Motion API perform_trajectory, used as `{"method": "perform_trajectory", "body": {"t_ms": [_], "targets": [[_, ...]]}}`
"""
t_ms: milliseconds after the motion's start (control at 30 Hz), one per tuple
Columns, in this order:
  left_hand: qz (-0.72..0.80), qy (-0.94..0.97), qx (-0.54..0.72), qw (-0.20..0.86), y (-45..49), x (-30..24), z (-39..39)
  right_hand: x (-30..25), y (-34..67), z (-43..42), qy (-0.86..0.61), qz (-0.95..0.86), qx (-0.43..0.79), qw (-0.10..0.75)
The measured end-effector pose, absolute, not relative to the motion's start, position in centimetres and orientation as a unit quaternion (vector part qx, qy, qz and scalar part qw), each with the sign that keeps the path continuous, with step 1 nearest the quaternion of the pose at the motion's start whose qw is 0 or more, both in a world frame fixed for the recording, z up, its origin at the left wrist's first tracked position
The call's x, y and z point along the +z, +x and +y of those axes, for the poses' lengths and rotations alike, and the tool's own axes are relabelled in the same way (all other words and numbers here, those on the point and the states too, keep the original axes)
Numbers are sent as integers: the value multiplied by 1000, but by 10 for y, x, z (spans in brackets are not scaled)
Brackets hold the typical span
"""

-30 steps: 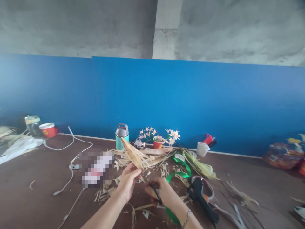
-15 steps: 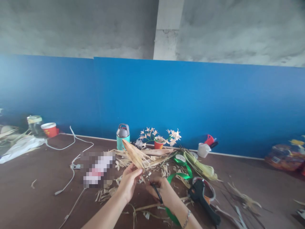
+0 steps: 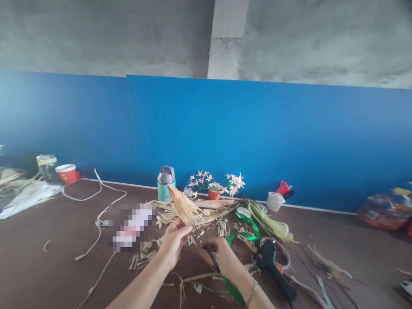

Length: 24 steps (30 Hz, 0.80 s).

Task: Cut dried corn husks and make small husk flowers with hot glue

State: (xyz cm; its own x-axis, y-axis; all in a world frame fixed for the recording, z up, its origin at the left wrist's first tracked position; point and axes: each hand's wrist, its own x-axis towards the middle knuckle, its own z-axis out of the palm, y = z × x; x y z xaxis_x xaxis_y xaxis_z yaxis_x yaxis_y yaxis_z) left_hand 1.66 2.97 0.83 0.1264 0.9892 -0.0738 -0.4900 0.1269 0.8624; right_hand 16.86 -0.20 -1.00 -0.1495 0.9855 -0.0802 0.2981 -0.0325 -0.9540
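Pinched in my left hand (image 3: pixel 175 240) is a dry corn husk (image 3: pixel 183 205), its pointed tip slanting up and to the left. My right hand (image 3: pixel 220 255) grips a pair of scissors (image 3: pixel 211 258) with black handles. The blades point up and left at the husk's lower edge, close to my left fingertips; whether they touch it I cannot make out. Beneath and behind both hands lie more husk pieces (image 3: pixel 210 219) and many small scraps. A green ribbon (image 3: pixel 246 236) curls just right of my right hand.
A black glue gun (image 3: pixel 273 272) lies at the right, by a roll of tape (image 3: pixel 285 253). Behind stand a teal flask (image 3: pixel 165 184), a red cup (image 3: pixel 214 194) with husk flowers and a white cup (image 3: pixel 275 201). A white cable (image 3: pixel 96 234) runs along the left.
The husk has tipped slightly to the right and lower in my left hand. My right hand, with the scissors, has shifted only a little.
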Motion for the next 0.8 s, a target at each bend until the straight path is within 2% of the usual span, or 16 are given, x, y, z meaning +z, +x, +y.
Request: {"method": "perform_trajectory", "body": {"t_ms": [400, 800], "targets": [[358, 399, 548, 642, 17, 9, 28, -9, 166, -2, -567, -559, 493, 352], [356, 430, 529, 639, 15, 9, 31, -8, 168, -3, -524, -582, 492, 379]]}}
